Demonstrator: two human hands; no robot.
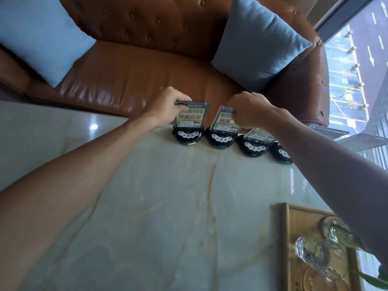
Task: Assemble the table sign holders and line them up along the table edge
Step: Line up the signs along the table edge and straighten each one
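Several table sign holders stand in a row along the far edge of the marble table [147, 196], each a round black base with white buttons and a clear panel holding a green card. My left hand [165, 106] grips the top left corner of the leftmost sign holder [190, 122], which stands upright. My right hand [249, 110] pinches the top right corner of the second sign holder [222, 124], whose panel tilts. A third sign holder [255, 143] leans back under my right wrist. My forearm partly hides the fourth base [281, 153].
A brown leather sofa [136, 76] with two blue cushions sits right behind the table edge. At the near right, a wooden tray [294, 238] holds clear glasses [315, 255]. A window runs along the right side.
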